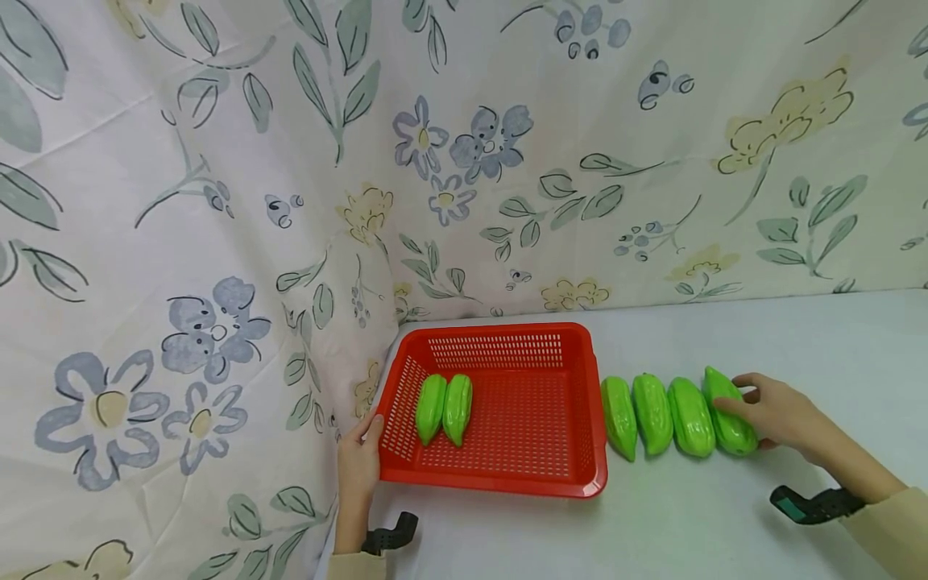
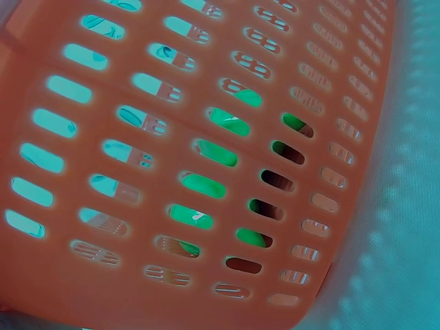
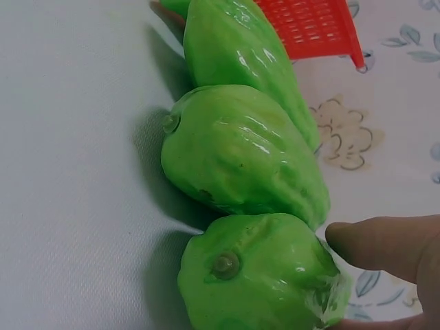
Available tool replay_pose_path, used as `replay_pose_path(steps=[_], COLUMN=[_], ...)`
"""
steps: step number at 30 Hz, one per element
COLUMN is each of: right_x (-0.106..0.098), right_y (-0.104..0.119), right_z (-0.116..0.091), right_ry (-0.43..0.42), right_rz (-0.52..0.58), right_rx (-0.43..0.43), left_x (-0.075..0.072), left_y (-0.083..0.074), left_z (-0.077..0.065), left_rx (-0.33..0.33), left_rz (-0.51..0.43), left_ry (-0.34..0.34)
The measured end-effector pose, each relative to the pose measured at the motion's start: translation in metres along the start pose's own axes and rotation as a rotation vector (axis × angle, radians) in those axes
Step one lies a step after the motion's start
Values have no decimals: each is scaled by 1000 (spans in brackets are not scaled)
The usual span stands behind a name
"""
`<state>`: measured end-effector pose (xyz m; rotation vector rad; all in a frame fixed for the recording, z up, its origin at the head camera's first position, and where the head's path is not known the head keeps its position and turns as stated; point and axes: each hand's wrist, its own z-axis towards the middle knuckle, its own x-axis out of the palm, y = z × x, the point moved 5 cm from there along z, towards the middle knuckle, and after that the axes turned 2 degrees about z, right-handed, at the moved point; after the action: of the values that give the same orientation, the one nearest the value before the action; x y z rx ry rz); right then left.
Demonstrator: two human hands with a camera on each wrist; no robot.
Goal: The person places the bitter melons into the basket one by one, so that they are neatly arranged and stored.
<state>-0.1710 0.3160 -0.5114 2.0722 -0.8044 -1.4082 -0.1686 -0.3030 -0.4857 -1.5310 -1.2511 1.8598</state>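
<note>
My left hand [image 1: 358, 459] grips the left wall of a red plastic basket [image 1: 500, 488], thumb over its rim. In the left wrist view the slotted basket wall [image 2: 137, 282] fills most of the frame and the hand is out of sight. Two glossy green, ridged papaya-like fruits lie side by side in the basket, the left one [image 1: 431, 409] touching the right one [image 1: 457, 408]. My right hand [image 1: 776, 411] holds the rightmost fruit [image 1: 732, 431] of a row outside, thumb and fingers on opposite sides. That fruit [image 3: 254, 282] lies at the bottom of the right wrist view, by the thumb [image 3: 378, 244].
Several like fruits stand in the row between basket and right hand, among them one [image 1: 691, 417] beside the held fruit and one [image 1: 619, 417] by the basket's right wall. A white table [image 1: 689, 524] bears everything. Floral cloth [image 1: 616, 161] hangs behind and at the left.
</note>
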Motion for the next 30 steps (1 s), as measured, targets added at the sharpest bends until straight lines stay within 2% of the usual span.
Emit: replay_pose_path(steps=[13, 24, 30], right_x=[3, 5, -2], right_y=[-4, -3, -3], right_z=[3, 4, 3], right_ry=[2, 7, 21], right_rz=[9, 21, 54], right_rx=[19, 24, 11], left_x=[0, 0, 0], left_y=[0, 1, 1], left_z=[0, -1, 0], left_rx=[-2, 9, 7], left_rz=[-19, -7, -11], left_ry=[16, -2, -1])
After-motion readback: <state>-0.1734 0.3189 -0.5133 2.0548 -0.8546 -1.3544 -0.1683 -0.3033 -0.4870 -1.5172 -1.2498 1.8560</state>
